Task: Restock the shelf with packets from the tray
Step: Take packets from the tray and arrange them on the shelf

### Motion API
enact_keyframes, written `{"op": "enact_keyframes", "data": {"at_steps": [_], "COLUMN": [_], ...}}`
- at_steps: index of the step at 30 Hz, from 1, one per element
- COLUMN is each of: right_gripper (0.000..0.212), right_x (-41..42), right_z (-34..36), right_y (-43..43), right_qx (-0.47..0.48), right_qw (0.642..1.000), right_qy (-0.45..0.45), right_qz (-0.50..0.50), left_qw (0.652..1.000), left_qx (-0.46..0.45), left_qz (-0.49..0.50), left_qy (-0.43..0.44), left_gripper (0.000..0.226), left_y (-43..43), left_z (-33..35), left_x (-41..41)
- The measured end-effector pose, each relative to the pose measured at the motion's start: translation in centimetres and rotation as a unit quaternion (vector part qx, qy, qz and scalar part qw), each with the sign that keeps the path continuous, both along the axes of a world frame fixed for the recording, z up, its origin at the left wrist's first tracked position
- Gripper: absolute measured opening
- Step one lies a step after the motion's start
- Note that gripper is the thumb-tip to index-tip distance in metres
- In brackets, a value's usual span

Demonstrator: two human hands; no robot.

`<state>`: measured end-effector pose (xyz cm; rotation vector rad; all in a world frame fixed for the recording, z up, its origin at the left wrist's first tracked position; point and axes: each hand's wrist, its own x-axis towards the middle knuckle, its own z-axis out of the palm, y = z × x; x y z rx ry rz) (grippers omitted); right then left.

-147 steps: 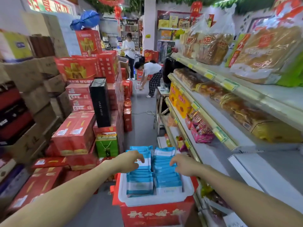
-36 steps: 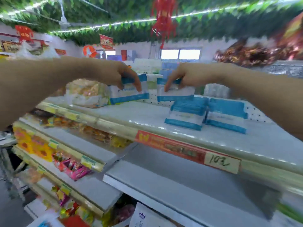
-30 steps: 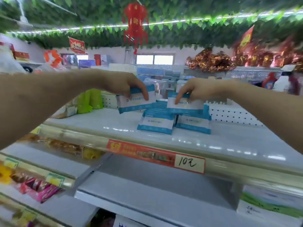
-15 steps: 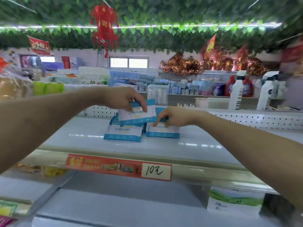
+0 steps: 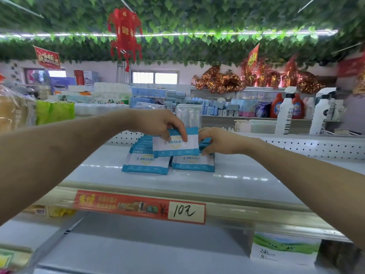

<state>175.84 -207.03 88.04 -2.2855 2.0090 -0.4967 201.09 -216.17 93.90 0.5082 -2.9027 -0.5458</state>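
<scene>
Two rows of blue-and-white packets stand on the white top shelf (image 5: 246,182): a left row (image 5: 146,161) and a right row (image 5: 194,163). My left hand (image 5: 160,123) pinches one more packet (image 5: 175,144) by its top edge and holds it in the air in front of both rows. My right hand (image 5: 217,140) lies on top of the right row, its fingers curled over the packets there. The tray is out of view.
A red price strip (image 5: 140,205) marked 10 runs along the shelf's front edge. A perforated white back rail (image 5: 308,144) closes the shelf behind. Green packs (image 5: 53,112) stand far left, white spray bottles (image 5: 284,113) far right. Lower shelves hold a green-and-white box (image 5: 284,248).
My right hand set its packet on the right row and stays on it. My left hand carried its packet a little right, in front of the rows. The view shifted right.
</scene>
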Motion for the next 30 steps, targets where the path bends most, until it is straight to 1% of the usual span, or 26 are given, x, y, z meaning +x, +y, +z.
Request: {"op": "enact_keyframes", "data": {"at_steps": [4, 10, 18, 23, 26, 30], "right_gripper": [0.039, 0.037, 0.037, 0.036, 0.036, 0.038], "right_x": [-2.2, -4.1, -4.5, -3.1, -1.6, 1.8], "right_z": [0.7, 1.2, 0.4, 0.8, 1.2, 1.5], "right_y": [1.3, 4.3, 5.6, 4.8, 4.0, 2.6], "right_qx": [-0.034, -0.051, -0.057, -0.072, -0.084, -0.095], "right_qw": [0.999, 0.994, 0.992, 0.992, 0.992, 0.992], "right_qy": [0.016, 0.043, 0.045, 0.063, 0.070, 0.075], "right_qz": [-0.039, -0.087, -0.108, -0.081, -0.067, -0.023], "left_qw": [0.999, 0.997, 0.996, 0.996, 0.995, 0.992], "left_qx": [0.014, 0.003, -0.036, -0.056, -0.080, -0.100], "left_qz": [-0.037, -0.062, -0.076, -0.064, -0.055, -0.007], "left_qy": [-0.023, -0.047, -0.042, -0.008, 0.038, 0.078], "left_gripper": [0.041, 0.044, 0.046, 0.050, 0.056, 0.049], "left_y": [0.4, 0.4, -0.9, -1.0, -0.9, -1.1], "left_z": [-0.8, -3.8, -6.0, -6.5, -6.4, -5.2], "left_x": [-2.2, -5.9, -6.9, -6.2, -4.7, -0.4]}}
